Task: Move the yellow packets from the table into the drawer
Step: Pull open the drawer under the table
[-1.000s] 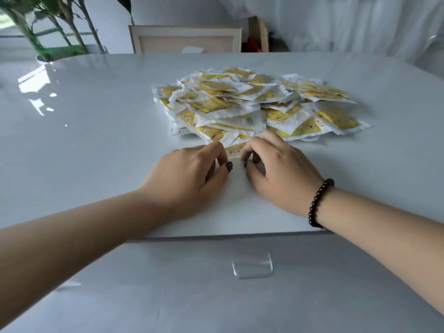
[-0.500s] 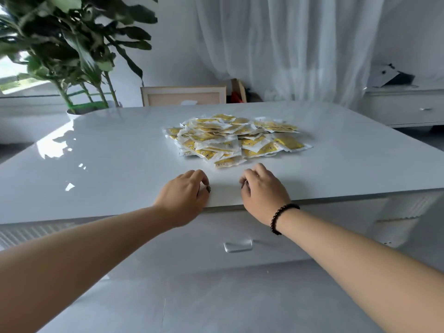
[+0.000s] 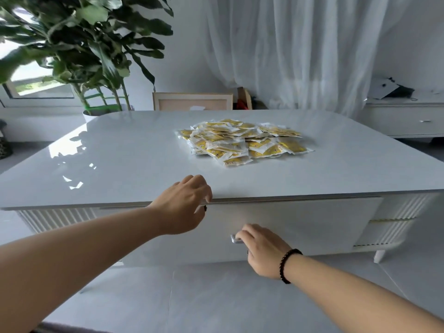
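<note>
1. Table: big glossy white top w/ rounded corners, filling the mid scene. Its near edge runs left-right across the view.
2. Drawer: wide flat white front set under the table's near edge, closed as far as can be seen; long axis runs left-right. To open, it must prob. slide toward the viewer.
3. Yellow packets: a loose flat heap of small yellow-and-white sachets on the tabletop, far side of centre, slightly right. None in the drawer yet, so the task is at its start.
4. Left hand: at the table's near edge, above the drawer front, fingers curled loosely over the lip. Appears to hold nothing; whether it presses the edge, can't tell.
5. Right hand: lower and nearer, fingers hooked round the drawer handle, a small clear or silvery pull at the front's mid-lower part. Dark bead bracelet on the wrist.
6. Key relation: packets lie beyond and above both hands, well apart from them, across bare tabletop. Left hand is the nearer one to the heap; right is busy at the handle. Likely step: pull the drawer out first, then reach far for the packets.
7. Background: leafy potted plant far left, sheer white curtain behind, low white cabinet far right.
</note>
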The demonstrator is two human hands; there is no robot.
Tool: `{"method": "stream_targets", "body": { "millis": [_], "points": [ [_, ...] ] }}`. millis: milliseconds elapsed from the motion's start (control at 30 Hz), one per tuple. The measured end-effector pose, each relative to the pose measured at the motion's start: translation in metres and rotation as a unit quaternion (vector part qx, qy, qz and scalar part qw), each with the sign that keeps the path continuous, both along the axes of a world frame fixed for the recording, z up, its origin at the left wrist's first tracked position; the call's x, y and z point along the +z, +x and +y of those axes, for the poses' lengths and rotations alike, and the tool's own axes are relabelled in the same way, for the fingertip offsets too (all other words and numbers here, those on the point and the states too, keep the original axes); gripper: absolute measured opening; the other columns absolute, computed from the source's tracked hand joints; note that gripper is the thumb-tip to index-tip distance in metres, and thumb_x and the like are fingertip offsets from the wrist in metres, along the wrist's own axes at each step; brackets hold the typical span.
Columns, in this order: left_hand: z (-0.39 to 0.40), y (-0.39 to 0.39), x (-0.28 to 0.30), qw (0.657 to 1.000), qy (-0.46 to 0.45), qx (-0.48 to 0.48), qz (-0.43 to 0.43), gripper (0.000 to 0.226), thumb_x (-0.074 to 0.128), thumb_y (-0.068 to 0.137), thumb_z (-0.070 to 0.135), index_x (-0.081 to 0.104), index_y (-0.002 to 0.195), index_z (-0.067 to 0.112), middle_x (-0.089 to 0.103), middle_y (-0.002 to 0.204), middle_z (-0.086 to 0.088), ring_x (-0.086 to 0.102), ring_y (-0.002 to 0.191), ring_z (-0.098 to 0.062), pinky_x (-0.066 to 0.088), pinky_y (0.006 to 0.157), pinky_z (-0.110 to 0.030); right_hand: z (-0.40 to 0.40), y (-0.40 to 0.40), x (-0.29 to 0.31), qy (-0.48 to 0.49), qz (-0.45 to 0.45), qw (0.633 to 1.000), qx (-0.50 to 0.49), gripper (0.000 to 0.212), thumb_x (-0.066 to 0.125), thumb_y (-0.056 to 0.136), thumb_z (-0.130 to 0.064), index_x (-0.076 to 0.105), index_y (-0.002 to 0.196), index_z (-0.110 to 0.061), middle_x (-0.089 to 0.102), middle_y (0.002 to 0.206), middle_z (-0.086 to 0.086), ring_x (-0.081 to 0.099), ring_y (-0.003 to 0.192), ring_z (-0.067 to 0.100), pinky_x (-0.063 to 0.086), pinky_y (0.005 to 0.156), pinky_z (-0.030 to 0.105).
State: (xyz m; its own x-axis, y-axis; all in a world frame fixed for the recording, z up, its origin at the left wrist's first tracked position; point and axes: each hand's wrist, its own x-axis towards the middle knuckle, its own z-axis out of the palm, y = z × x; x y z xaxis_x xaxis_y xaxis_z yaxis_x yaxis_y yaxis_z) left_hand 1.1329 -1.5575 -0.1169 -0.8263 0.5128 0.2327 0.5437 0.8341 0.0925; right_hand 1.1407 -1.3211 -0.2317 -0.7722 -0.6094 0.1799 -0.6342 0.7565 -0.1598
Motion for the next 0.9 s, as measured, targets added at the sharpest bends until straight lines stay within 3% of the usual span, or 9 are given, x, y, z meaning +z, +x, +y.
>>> {"method": "stream_targets", "body": {
  "millis": [133, 333, 500, 567, 600, 633, 700, 767, 900],
  "points": [
    [0.004, 0.006, -0.004, 0.999, -0.022, -0.002, 0.028, 0.027, 0.053, 0.086, 0.02, 0.063, 0.111, 0.022, 0.048, 0.114, -0.002, 0.044, 0.106, -0.023, 0.036, 0.085, -0.028, -0.013, 0.0, 0.004, 0.013, -0.055, 0.994, -0.093, 0.038, 0.045, 0.086, -0.011, 0.051, 0.123, -0.018, 0.053, 0.122, -0.003, 0.042, 0.115, 0.021, 0.037, 0.091, 0.024],
    [0.013, 0.009, -0.005, 0.997, -0.045, 0.0, 0.057, 0.027, 0.054, 0.082, 0.022, 0.069, 0.104, 0.019, 0.051, 0.108, -0.005, 0.045, 0.098, -0.027, 0.043, 0.084, -0.036, -0.023, 0.003, 0.018, 0.103, -0.149, 0.975, -0.129, 0.047, 0.047, 0.088, -0.019, 0.043, 0.135, -0.02, 0.048, 0.13, 0.001, 0.034, 0.123, 0.023, 0.036, 0.099, 0.032],
    [0.016, 0.015, -0.004, 0.993, -0.109, 0.037, 0.03, 0.038, 0.048, 0.091, 0.038, 0.051, 0.127, 0.026, 0.035, 0.127, -0.003, 0.037, 0.113, -0.023, 0.037, 0.093, -0.03, -0.022, 0.014, 0.038, 0.157, -0.224, 0.956, -0.11, 0.049, 0.046, 0.089, -0.017, 0.042, 0.137, -0.019, 0.049, 0.128, 0.005, 0.036, 0.123, 0.024, 0.039, 0.099, 0.034],
    [0.015, 0.019, -0.003, 0.99, -0.13, 0.047, 0.025, 0.039, 0.048, 0.091, 0.041, 0.052, 0.126, 0.025, 0.033, 0.129, -0.003, 0.036, 0.113, -0.023, 0.037, 0.093, -0.03, -0.023, 0.02, 0.049, 0.181, -0.258, 0.944, -0.097, 0.035, 0.045, 0.088, -0.015, 0.054, 0.121, -0.019, 0.053, 0.11, 0.006, 0.046, 0.106, 0.026, 0.043, 0.086, 0.032],
    [0.014, 0.021, -0.002, 0.988, -0.143, 0.051, 0.021, 0.038, 0.049, 0.091, 0.044, 0.054, 0.124, 0.025, 0.032, 0.128, -0.003, 0.036, 0.113, -0.023, 0.037, 0.092, -0.03, -0.024, 0.023, 0.057, 0.196, -0.264, 0.94, -0.093, 0.018, 0.045, 0.087, -0.013, 0.059, 0.098, -0.019, 0.052, 0.091, 0.005, 0.048, 0.087, 0.026, 0.043, 0.071, 0.03],
    [0.013, 0.024, -0.001, 0.986, -0.158, 0.054, 0.016, 0.038, 0.048, 0.091, 0.046, 0.055, 0.123, 0.026, 0.032, 0.128, -0.003, 0.035, 0.112, -0.023, 0.036, 0.092, -0.029, -0.025, 0.025, 0.064, 0.204, -0.253, 0.941, -0.091, 0.016, 0.045, 0.086, -0.012, 0.052, 0.074, -0.019, 0.045, 0.074, 0.003, 0.043, 0.07, 0.026, 0.037, 0.059, 0.027],
    [0.011, 0.028, 0.002, 0.98, -0.189, 0.058, -0.002, 0.037, 0.046, 0.093, 0.049, 0.055, 0.123, 0.029, 0.033, 0.125, -0.003, 0.035, 0.112, -0.023, 0.037, 0.093, -0.029, -0.027, 0.029, 0.087, 0.188, -0.193, 0.96, -0.08, 0.026, 0.046, 0.087, -0.016, 0.043, 0.061, -0.02, 0.044, 0.065, 0.001, 0.043, 0.062, 0.026, 0.035, 0.053, 0.025],
    [0.009, 0.031, 0.004, 0.976, -0.207, 0.052, -0.026, 0.035, 0.044, 0.095, 0.047, 0.054, 0.125, 0.033, 0.036, 0.122, -0.002, 0.036, 0.111, -0.022, 0.038, 0.092, -0.029, -0.025, 0.029, 0.109, 0.123, -0.109, 0.984, -0.063, 0.013, 0.048, 0.089, -0.022, 0.06, 0.086, -0.024, 0.06, 0.089, -0.002, 0.057, 0.083, 0.024, 0.049, 0.069, 0.03],
    [0.007, 0.034, 0.009, 0.978, -0.172, 0.048, -0.105, 0.026, 0.047, 0.096, 0.039, 0.061, 0.117, 0.031, 0.044, 0.112, 0.003, 0.052, 0.1, -0.019, 0.045, 0.08, -0.03, -0.001, 0.021, 0.129, 0.049, -0.057, 0.995, -0.069, 0.033, 0.056, 0.091, -0.026, 0.053, 0.124, -0.025, 0.055, 0.12, -0.007, 0.052, 0.109, 0.014, 0.049, 0.089, 0.032]
  ]
}}
